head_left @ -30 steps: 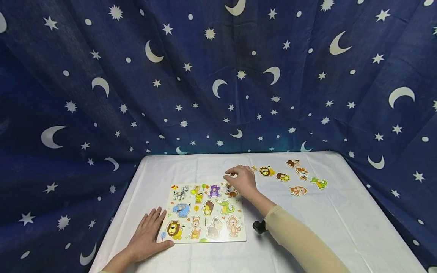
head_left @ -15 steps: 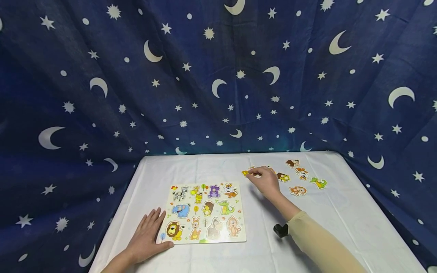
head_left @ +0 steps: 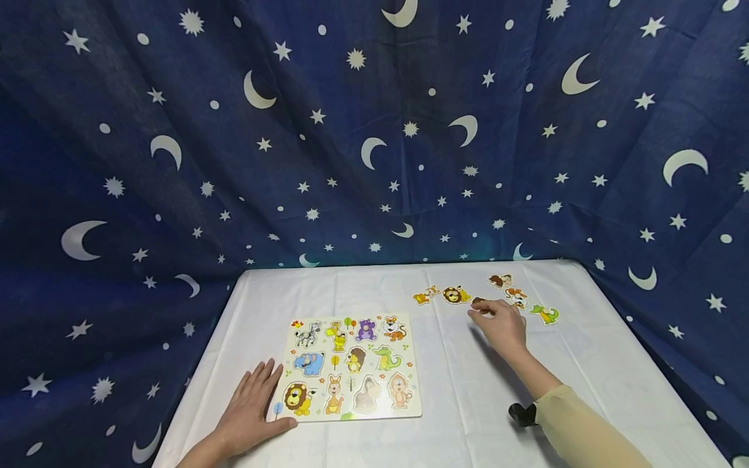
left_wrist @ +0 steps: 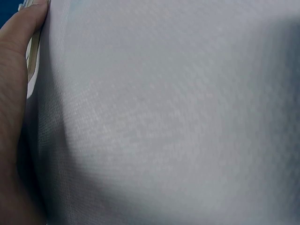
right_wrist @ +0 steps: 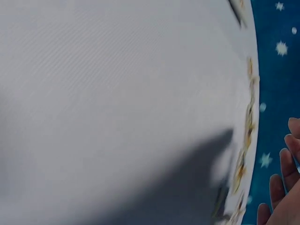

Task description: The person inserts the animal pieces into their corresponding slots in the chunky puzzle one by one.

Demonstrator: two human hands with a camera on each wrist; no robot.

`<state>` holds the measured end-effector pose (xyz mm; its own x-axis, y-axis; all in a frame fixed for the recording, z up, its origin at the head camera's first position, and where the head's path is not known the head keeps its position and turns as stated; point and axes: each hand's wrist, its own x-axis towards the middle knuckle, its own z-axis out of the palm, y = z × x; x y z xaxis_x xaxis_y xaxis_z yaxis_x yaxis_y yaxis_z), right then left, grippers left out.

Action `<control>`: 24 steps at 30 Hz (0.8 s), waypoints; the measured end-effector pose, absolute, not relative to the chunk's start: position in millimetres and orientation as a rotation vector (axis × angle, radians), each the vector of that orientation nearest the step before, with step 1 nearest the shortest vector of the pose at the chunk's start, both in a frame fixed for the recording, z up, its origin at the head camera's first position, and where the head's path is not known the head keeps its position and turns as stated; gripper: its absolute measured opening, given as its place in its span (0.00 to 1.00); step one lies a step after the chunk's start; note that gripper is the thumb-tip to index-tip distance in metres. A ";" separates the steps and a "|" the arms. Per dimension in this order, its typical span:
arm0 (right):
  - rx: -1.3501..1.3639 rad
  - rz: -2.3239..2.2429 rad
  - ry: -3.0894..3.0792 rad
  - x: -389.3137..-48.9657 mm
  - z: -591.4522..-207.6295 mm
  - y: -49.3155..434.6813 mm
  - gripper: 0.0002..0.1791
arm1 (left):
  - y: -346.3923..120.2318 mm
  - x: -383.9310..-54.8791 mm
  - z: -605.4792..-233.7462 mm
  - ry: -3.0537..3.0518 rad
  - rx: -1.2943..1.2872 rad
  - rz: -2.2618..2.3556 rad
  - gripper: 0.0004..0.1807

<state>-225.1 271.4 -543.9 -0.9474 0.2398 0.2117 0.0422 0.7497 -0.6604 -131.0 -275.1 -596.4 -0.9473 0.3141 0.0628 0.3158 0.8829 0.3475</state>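
Can see only a brown bit of the hedgehog piece (head_left: 478, 303) past the right hand (head_left: 502, 327); cannot tell touching from hovering. In the right wrist view, lose part of that hand at the edge; cannot name the blurred pieces (right_wrist: 249, 125). In the left wrist view, get just a sliver of board (left_wrist: 33, 58) beside the cropped left hand (left_wrist: 12, 84).

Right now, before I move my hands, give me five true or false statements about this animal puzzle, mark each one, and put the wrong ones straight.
1. The left hand touches the board. True.
2. The right hand touches the board. False: the right hand is away from it, left of the loose crocodile in the head view.
3. The elephant is purple. False: the elephant is blue.
4. The zebra is in the board's top row. True.
5. The leftmost loose piece is a lion. False: it is the kangaroo.
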 end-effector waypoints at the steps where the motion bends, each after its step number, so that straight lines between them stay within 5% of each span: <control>1: -0.238 0.980 -2.666 -222.6 -545.9 277.7 0.15 | -275.2 -130.9 -596.6 -3.041 -0.509 -0.558 0.64; 24: -0.448 0.864 -2.704 -186.1 -565.3 333.0 0.18 | -276.3 -130.0 -599.2 -3.003 -0.526 -0.572 0.63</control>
<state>-186.1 333.0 -565.3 -0.9168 0.3674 0.1568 0.2085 0.7749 -0.5967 -130.0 -276.3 -599.2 -0.9417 0.3209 0.1011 0.3356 0.8745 0.3502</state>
